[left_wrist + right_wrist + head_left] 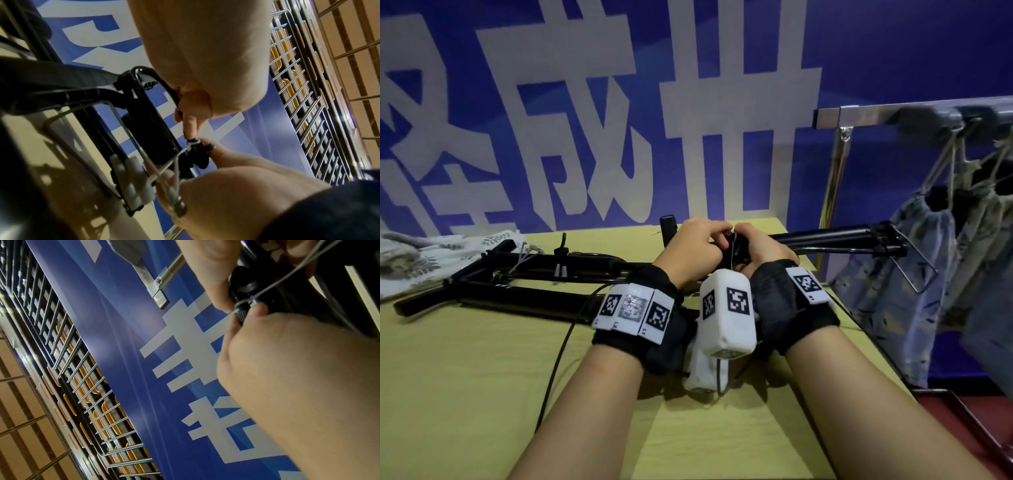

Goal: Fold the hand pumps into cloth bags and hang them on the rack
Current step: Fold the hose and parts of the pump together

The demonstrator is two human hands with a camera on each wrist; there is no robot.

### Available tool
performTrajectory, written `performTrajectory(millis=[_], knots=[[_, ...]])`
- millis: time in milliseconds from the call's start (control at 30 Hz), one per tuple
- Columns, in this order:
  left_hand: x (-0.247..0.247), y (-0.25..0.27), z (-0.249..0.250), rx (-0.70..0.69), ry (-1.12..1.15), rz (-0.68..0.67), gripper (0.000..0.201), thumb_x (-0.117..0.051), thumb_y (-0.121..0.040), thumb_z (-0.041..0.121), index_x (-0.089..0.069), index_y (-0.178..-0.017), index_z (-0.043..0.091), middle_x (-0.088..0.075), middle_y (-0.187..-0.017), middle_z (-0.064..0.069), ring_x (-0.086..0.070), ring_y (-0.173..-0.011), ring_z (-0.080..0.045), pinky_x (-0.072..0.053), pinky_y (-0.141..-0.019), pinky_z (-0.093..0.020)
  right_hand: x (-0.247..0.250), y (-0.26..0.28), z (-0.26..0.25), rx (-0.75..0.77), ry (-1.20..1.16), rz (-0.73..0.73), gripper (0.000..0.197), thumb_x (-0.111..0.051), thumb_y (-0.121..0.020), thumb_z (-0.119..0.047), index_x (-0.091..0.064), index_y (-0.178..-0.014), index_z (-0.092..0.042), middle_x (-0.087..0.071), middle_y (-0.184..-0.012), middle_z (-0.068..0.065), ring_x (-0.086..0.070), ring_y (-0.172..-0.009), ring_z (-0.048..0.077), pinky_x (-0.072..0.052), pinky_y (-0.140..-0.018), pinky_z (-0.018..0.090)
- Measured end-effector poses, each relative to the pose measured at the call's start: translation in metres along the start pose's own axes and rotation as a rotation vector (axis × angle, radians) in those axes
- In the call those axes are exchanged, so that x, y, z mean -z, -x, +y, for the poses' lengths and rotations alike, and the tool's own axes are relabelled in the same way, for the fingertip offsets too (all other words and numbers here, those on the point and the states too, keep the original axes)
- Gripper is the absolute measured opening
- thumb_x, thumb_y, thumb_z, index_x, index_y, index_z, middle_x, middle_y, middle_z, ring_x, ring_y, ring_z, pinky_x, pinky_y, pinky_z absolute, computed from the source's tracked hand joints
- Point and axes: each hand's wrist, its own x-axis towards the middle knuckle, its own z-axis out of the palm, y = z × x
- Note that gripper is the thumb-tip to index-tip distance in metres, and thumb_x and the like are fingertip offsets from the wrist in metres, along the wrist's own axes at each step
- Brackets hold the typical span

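Observation:
A black hand pump [835,236] lies across the far right of the yellow table [465,377], its wire foot [914,260] hanging past the edge. Both hands meet at its near end. My left hand [714,234] and right hand [744,238] each pinch a small black knob [729,236] on the pump. In the left wrist view the knob [197,146] has a thin grey cord looped round it, between my left thumb [218,152] and a right finger [191,128]. The right wrist view shows the same knob [243,288] from the other side.
More black pumps [517,291] lie side by side on the table's left half. Printed cloth bags [421,260] are heaped at the far left. A metal rack bar [876,114] stands right of the table with filled bags [893,308] hanging from it. A blue banner wall stands behind.

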Motion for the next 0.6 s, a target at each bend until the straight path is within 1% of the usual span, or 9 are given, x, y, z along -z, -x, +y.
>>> performTrajectory(millis=[33,100,200,267,367,433,500,533,600], knots=[[0.0,0.001,-0.001,-0.002,0.009,0.0,0.061,-0.035,-0.077,-0.017,-0.057,-0.128,0.008,-0.057,-0.093,-0.001,-0.042,-0.11,-0.016,-0.027,-0.084,-0.011,0.0,-0.001,-0.001,0.01,0.008,0.001,0.067,-0.081,-0.06,-0.007,-0.047,-0.118,-0.003,-0.063,-0.102,0.02,-0.067,-0.076,0.032,-0.057,-0.06,0.047],[0.0,0.002,-0.003,0.006,0.025,0.002,0.061,-0.035,-0.078,-0.017,-0.054,-0.13,0.008,-0.057,-0.095,0.0,-0.041,-0.113,-0.016,-0.027,-0.091,-0.015,-0.001,0.0,0.0,0.008,0.001,-0.004,0.068,-0.08,-0.061,-0.006,-0.043,-0.119,-0.006,-0.062,-0.102,0.021,-0.067,-0.078,0.034,-0.056,-0.07,0.055],[0.002,0.002,-0.002,0.044,0.128,0.035,0.06,-0.034,-0.079,-0.016,-0.054,-0.129,0.01,-0.057,-0.09,0.002,-0.046,-0.109,-0.014,-0.036,-0.096,-0.02,-0.002,0.002,0.001,0.028,-0.015,-0.014,0.074,-0.079,-0.059,-0.007,-0.037,-0.12,-0.007,-0.062,-0.1,0.02,-0.067,-0.078,0.035,-0.055,-0.071,0.057],[0.008,0.001,0.0,0.061,0.197,0.105,0.057,-0.033,-0.079,-0.015,-0.056,-0.125,0.011,-0.056,-0.087,0.002,-0.051,-0.101,-0.013,-0.042,-0.085,-0.015,-0.001,0.007,-0.001,0.051,-0.016,0.017,0.075,-0.079,-0.061,-0.007,-0.03,-0.118,-0.01,-0.059,-0.105,0.018,-0.066,-0.085,0.034,-0.056,-0.077,0.052],[0.025,0.001,0.002,0.045,0.17,0.186,0.053,-0.034,-0.082,-0.013,-0.055,-0.122,0.014,-0.055,-0.094,0.002,-0.05,-0.086,-0.012,-0.039,-0.065,-0.01,0.0,0.011,-0.002,0.054,0.009,0.037,0.092,-0.08,-0.061,-0.011,-0.021,-0.131,-0.015,-0.051,-0.122,0.017,-0.061,-0.102,0.034,-0.051,-0.09,0.05],[0.043,0.002,0.0,0.052,0.159,0.205,0.05,-0.035,-0.083,-0.013,-0.055,-0.121,0.013,-0.054,-0.098,0.001,-0.047,-0.074,-0.009,-0.039,-0.055,-0.009,0.002,0.013,-0.003,0.066,0.038,0.045,0.09,-0.08,-0.063,-0.012,-0.021,-0.131,-0.014,-0.049,-0.125,0.015,-0.058,-0.106,0.032,-0.05,-0.093,0.048],[0.071,0.005,-0.009,0.084,0.122,0.201,0.044,-0.036,-0.086,-0.01,-0.056,-0.119,0.012,-0.054,-0.101,0.0,-0.051,-0.082,-0.011,-0.039,-0.058,-0.012,0.003,0.015,-0.004,0.079,0.081,0.066,0.087,-0.081,-0.063,-0.016,-0.024,-0.129,-0.012,-0.05,-0.122,0.014,-0.057,-0.104,0.031,-0.05,-0.094,0.046],[0.086,0.005,-0.015,0.116,0.084,0.19,0.04,-0.037,-0.089,-0.007,-0.057,-0.117,0.012,-0.055,-0.103,-0.001,-0.052,-0.09,-0.013,-0.039,-0.063,-0.016,0.002,0.015,-0.004,0.084,0.104,0.085,0.087,-0.081,-0.061,-0.018,-0.026,-0.128,-0.012,-0.052,-0.12,0.014,-0.058,-0.101,0.031,-0.05,-0.093,0.045],[0.119,0.008,-0.033,0.205,-0.024,0.182,0.031,-0.041,-0.094,0.002,-0.06,-0.116,0.012,-0.056,-0.109,-0.001,-0.05,-0.098,-0.013,-0.038,-0.072,-0.02,-0.007,0.022,-0.004,0.07,0.17,0.082,0.09,-0.082,-0.051,-0.023,-0.03,-0.124,-0.013,-0.055,-0.115,0.013,-0.06,-0.095,0.03,-0.052,-0.09,0.045]])
